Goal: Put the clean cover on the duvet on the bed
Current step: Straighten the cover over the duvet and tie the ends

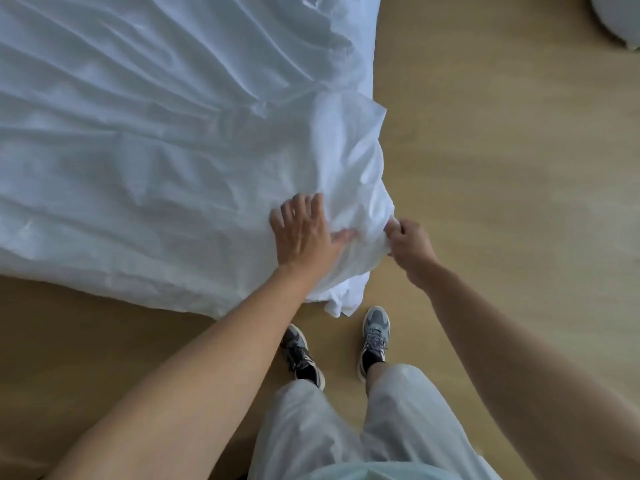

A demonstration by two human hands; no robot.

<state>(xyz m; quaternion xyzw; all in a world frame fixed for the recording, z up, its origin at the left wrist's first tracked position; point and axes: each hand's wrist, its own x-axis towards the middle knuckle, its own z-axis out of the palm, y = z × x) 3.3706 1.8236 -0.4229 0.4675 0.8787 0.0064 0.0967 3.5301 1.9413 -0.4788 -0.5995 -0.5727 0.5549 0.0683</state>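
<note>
White crumpled fabric duvet cover (156,133): covers everything ahead of and to the left of both hands, with creases fanning out from the corner the hands work on. Can't tell whether the duvet is inside; only one white layer is readable.

Light wooden floor (502,150): to the right of the right hand and under both forearms. The cover's edge hangs down to it just below the left wrist.

Pale grey loose trousers (391,410): near the bottom edge, between the two forearms.

Left hand (303,233): palm down, flat on the cover just inside the corner. Fingers are straight and spread, and the thumb points toward the right hand. It's pressing, not gripping.

Right hand (410,247): just beside the left hand, at the outer edge of the corner. Fingers are curled tight round a bunched fold of the cover, with the knuckles facing the floor side. Fabric is gathered between the two hands.

Grey lace-up trainers, left (301,355) and right (374,337): on the floor behind the hands, toes near the hanging corner.

Rounded white object (616,19): far beyond the right hand and cut off by the frame, so I can't identify it.
</note>
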